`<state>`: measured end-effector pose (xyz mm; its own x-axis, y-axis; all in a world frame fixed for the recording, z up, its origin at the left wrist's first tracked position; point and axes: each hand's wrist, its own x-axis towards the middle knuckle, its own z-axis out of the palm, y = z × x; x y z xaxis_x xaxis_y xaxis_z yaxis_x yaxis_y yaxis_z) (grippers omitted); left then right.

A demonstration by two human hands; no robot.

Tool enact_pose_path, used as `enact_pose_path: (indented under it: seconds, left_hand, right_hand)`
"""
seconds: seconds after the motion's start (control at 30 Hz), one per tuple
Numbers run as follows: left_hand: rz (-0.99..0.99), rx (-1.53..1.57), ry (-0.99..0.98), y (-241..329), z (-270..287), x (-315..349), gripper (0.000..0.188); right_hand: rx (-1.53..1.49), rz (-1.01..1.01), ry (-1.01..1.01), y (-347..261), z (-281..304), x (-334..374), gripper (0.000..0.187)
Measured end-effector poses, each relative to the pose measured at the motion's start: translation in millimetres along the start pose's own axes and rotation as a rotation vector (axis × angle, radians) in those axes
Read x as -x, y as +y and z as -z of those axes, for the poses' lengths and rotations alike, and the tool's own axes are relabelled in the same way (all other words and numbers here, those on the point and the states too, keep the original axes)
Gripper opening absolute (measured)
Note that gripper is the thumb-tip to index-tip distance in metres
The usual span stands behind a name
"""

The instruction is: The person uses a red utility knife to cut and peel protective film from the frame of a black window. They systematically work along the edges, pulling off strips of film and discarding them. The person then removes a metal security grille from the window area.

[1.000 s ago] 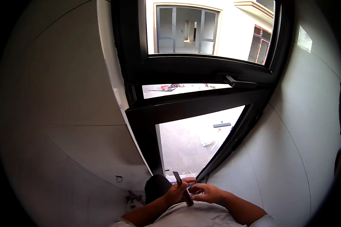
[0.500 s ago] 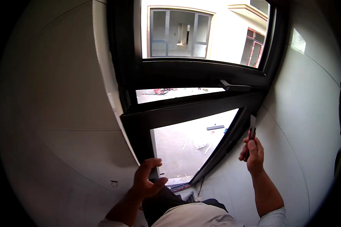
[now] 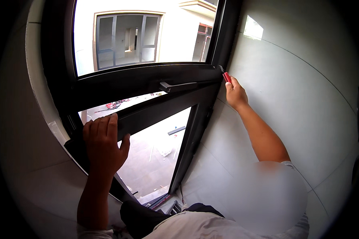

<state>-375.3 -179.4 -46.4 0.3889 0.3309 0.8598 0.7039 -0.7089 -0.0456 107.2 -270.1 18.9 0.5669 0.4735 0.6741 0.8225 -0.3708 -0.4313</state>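
Observation:
My left hand (image 3: pixel 103 141) is on the upper left part of a dark window sash (image 3: pixel 155 109) that is tilted or swung out of its frame. Its fingers lie over the top rail and the thumb sits apart on the near side. My right hand (image 3: pixel 236 93) is closed round a red-handled utility knife (image 3: pixel 227 77). The knife's tip is at the right side of the dark window frame (image 3: pixel 223 51), beside the tiled wall. A dark window handle (image 3: pixel 177 86) sticks out on the middle rail, between my hands.
Pale tiled wall (image 3: pixel 291 79) runs along the right, and a white-edged wall (image 3: pixel 40 87) along the left. Through the glass show another building's window (image 3: pixel 127 42) and ground with scattered scraps (image 3: pixel 164 150). A blurred round patch (image 3: pixel 267 195) covers the lower right.
My left hand has risen from the sash's lower left side to its top rail. My right hand has carried the knife up to the middle rail's right end. The view has shifted right.

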Motion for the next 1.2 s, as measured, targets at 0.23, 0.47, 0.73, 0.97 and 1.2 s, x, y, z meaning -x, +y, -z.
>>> enact_pose_path:
  seconds: [0.23,0.47,0.73,0.97,1.2]
  left_hand:
    - [0.024,-0.012,0.026,-6,-9,4,0.06]
    - [0.025,-0.02,0.035,-6,-10,5,0.061]
    - [0.032,-0.006,0.049,-7,-13,5,0.06]
    - [0.025,0.01,0.067,-6,-10,5,0.06]
    - [0.067,0.031,0.052,-3,-13,3,0.058]
  right_hand:
    - [0.348,-0.037,-0.172,-40,-2,-14,0.056]
    - [0.434,-0.014,-0.172,-47,0,-22,0.053]
    - [0.528,0.044,-0.222,-57,14,-25,0.053]
    - [0.635,-0.004,-0.323,-56,29,-30,0.056]
    - [0.225,0.012,0.045,-20,38,-27,0.035]
